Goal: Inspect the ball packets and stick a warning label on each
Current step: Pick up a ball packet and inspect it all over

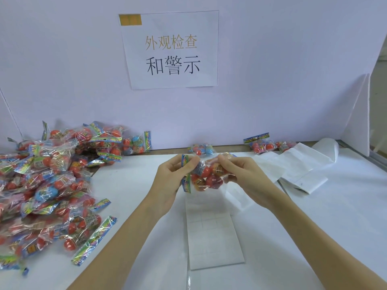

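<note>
Both hands hold one clear ball packet (206,176) above the middle of the table; it has red and orange balls inside and a colourful header strip on its left end. My left hand (174,178) grips the header end. My right hand (240,174) pinches the packet's right side with curled fingers. Below the hands lies a white label sheet (213,237) with a faint grid of labels. A large heap of similar ball packets (52,185) covers the table's left side.
Three packets lie along the back edge: one (202,149) behind my hands and two (261,144) at the right. Used white backing sheets (297,166) lie at the right. A paper sign (170,49) hangs on the pale back wall. The table surface (335,216) is white.
</note>
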`<state>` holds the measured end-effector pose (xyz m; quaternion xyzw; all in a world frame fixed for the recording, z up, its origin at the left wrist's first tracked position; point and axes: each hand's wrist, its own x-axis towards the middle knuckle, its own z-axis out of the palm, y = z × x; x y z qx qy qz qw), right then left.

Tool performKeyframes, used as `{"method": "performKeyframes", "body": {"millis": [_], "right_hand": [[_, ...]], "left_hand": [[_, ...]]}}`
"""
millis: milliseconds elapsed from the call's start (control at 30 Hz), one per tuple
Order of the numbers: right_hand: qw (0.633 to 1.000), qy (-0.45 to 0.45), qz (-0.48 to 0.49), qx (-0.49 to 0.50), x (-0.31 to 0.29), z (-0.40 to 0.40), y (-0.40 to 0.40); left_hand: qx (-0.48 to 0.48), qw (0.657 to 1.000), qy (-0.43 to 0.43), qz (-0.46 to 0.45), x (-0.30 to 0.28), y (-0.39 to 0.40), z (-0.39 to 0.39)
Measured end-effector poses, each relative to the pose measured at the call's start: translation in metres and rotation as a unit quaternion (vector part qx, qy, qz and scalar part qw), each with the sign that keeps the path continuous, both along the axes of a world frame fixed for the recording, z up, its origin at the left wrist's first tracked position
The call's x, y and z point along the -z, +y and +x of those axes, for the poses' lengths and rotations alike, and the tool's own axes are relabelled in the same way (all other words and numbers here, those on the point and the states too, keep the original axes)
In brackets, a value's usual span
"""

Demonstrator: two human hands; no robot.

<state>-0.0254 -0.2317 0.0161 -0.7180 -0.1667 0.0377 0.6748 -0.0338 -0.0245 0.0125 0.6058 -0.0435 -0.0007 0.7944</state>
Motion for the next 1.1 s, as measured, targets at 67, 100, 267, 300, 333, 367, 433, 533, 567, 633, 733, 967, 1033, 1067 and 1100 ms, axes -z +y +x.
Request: {"method": "performKeyframes", "body": {"millis": [67,100,267,300,333,367,433,533,567,633,733,967,1033,1067,1100], "right_hand": [[1.0,-0.002,0.014,0.006,0.001,0.0,0.002],[1.0,0.001,0.013,0.008,0.001,0.0,0.004],[0.997,0.068,0.048,0.009,0.002,-0.004,0.014],[0.995,0.086,0.051,-0.018,0.001,-0.004,0.014],[0.993,0.096,0.039,-0.049,0.002,-0.005,0.013],[0.993,0.096,0.024,-0.071,0.003,-0.006,0.013],[0.994,0.084,0.029,-0.061,0.007,-0.005,0.014],[0.992,0.09,0.091,-0.024,0.01,-0.001,0.012],[0.989,0.1,0.104,-0.037,0.008,-0.001,0.011],[0.984,0.12,0.111,-0.077,0.005,0.0,0.007],[0.985,0.118,0.097,-0.075,0.005,0.002,0.002],[0.986,0.122,0.112,-0.03,0.01,0.006,0.003],[0.988,0.129,0.077,-0.047,0.008,0.006,-0.001],[0.987,0.132,0.061,-0.063,0.007,0.006,-0.002],[0.987,0.132,0.049,-0.079,0.007,0.006,-0.004]], "left_hand": [[-0.017,0.999,0.017,-0.026,0.0,0.0,0.0],[-0.029,0.999,0.024,-0.029,0.0,-0.001,0.0],[-0.12,0.993,0.018,0.011,0.005,-0.004,0.001],[-0.141,0.99,0.011,0.022,0.007,-0.004,0.002],[-0.157,0.987,0.004,0.027,0.008,-0.004,0.003],[-0.164,0.986,0.002,0.022,0.009,-0.003,0.004],[-0.139,0.99,0.01,-0.019,0.007,-0.001,0.004],[-0.078,0.997,0.008,-0.02,0.004,-0.002,0.005],[-0.078,0.997,-0.002,-0.004,0.004,-0.002,0.005],[-0.097,0.995,-0.018,0.033,0.005,-0.001,0.007],[-0.09,0.992,-0.031,0.081,0.008,0.002,0.009],[-0.031,0.995,-0.03,0.087,0.016,0.006,0.013],[-0.066,0.996,-0.013,0.052,0.014,0.012,0.018],[-0.076,0.996,-0.014,0.046,0.013,0.014,0.019],[-0.082,0.995,-0.019,0.046,0.012,0.016,0.019]]}}
